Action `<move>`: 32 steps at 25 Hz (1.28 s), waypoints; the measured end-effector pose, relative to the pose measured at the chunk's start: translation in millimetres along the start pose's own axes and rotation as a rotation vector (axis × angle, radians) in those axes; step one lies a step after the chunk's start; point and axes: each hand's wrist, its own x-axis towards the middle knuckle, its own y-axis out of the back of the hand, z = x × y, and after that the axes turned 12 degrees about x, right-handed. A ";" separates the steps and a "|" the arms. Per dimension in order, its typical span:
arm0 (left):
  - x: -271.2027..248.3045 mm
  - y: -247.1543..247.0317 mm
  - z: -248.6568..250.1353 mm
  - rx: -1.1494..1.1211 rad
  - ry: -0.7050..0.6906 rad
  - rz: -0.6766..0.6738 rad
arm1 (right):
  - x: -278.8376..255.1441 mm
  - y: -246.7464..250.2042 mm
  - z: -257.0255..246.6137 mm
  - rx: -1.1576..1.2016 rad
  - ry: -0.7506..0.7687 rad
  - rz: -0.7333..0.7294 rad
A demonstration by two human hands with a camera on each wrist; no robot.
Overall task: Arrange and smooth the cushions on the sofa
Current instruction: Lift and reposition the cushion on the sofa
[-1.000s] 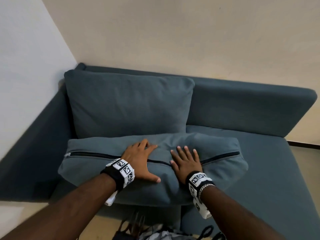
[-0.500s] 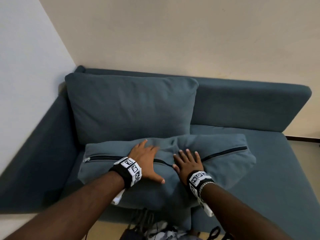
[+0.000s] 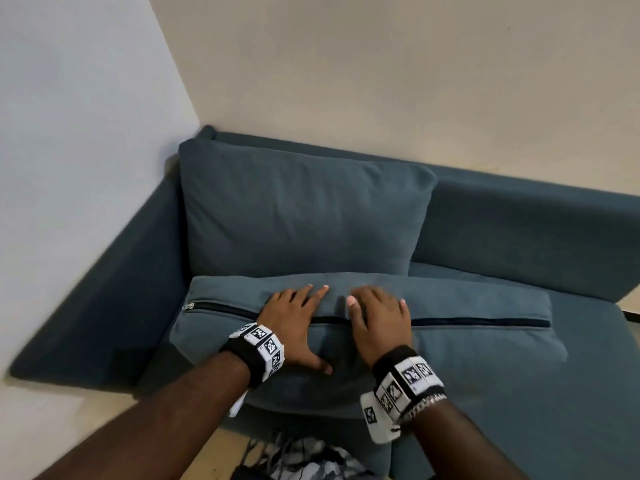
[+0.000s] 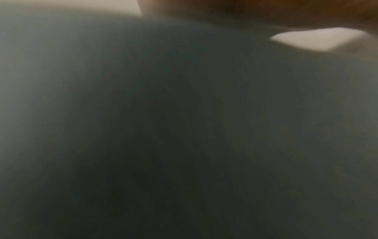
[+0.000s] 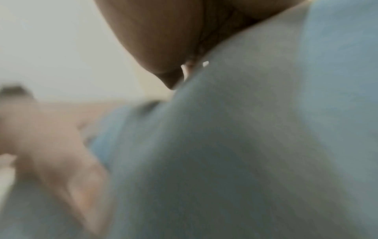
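Both wrist views are blurred to smears of blue-grey fabric. The zipper vanishes beneath the left hand and right hand — the sofa runs off-frame right of them, patterned cloth cut off below.

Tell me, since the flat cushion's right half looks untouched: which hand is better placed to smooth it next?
Right. The right hand lies flat on the cushion, nearest the long bare stretch along the zipper. The left hand sits further left and would have to cross over.
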 end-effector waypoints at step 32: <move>-53.7 -35.1 -158.3 -0.131 0.074 0.138 | 13.2 -80.4 -71.4 -0.279 -0.047 -0.300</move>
